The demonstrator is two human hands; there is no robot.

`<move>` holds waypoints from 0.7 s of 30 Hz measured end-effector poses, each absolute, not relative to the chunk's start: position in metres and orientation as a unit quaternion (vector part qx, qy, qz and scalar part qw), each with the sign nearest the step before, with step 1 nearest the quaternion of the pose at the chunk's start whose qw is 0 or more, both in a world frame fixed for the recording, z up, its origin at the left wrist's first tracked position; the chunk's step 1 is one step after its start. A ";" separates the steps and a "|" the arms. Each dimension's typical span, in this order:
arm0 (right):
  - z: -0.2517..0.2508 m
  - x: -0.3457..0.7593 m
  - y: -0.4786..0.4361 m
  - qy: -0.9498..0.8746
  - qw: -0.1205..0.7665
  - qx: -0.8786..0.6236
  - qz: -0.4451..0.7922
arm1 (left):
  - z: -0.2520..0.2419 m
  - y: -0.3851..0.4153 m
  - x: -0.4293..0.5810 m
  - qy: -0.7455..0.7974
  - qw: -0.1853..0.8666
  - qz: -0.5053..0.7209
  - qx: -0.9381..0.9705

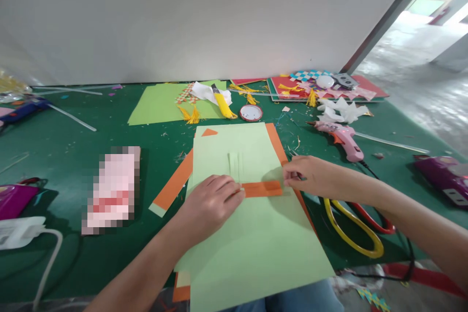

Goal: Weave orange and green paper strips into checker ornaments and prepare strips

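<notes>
My left hand [215,200] lies on a light green paper sheet [256,248], its fingers closed at the left end of a short orange paper strip [263,188]. The strip runs flat across the sheet. Past its right end, my right hand [300,173] has its fingers curled into a pinch; whatever is between them is hidden. A narrow light green paper strip [233,165] stands out from the sheet just above my left fingers. Scissors with yellow and red handles [370,252] lie under and beside my right forearm, their blades mostly hidden.
A pink glue gun [345,140] rests at the right, near a purple device [442,175]. At the back are a yellow cutter [224,103], a round lid [251,113] and green paper [157,102]. A longer orange strip [174,180] and a pixelated pink object [113,185] lie left.
</notes>
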State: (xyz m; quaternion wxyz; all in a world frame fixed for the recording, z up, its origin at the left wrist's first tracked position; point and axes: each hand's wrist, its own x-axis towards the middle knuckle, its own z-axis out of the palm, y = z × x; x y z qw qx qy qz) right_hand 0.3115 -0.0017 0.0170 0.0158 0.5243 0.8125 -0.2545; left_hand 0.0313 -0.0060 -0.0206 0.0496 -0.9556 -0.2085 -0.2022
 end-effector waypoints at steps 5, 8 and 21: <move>0.026 0.319 -0.015 0.818 0.031 0.559 -0.131 | -0.020 -0.005 0.031 -0.204 0.052 -0.208 -0.955; 0.025 0.315 -0.028 0.814 0.000 0.572 -0.102 | -0.021 -0.005 0.030 -0.205 0.052 -0.208 -0.955; 0.005 0.278 -0.052 0.809 -0.149 0.530 -0.204 | -0.018 -0.008 0.033 -0.226 0.011 -0.256 -0.940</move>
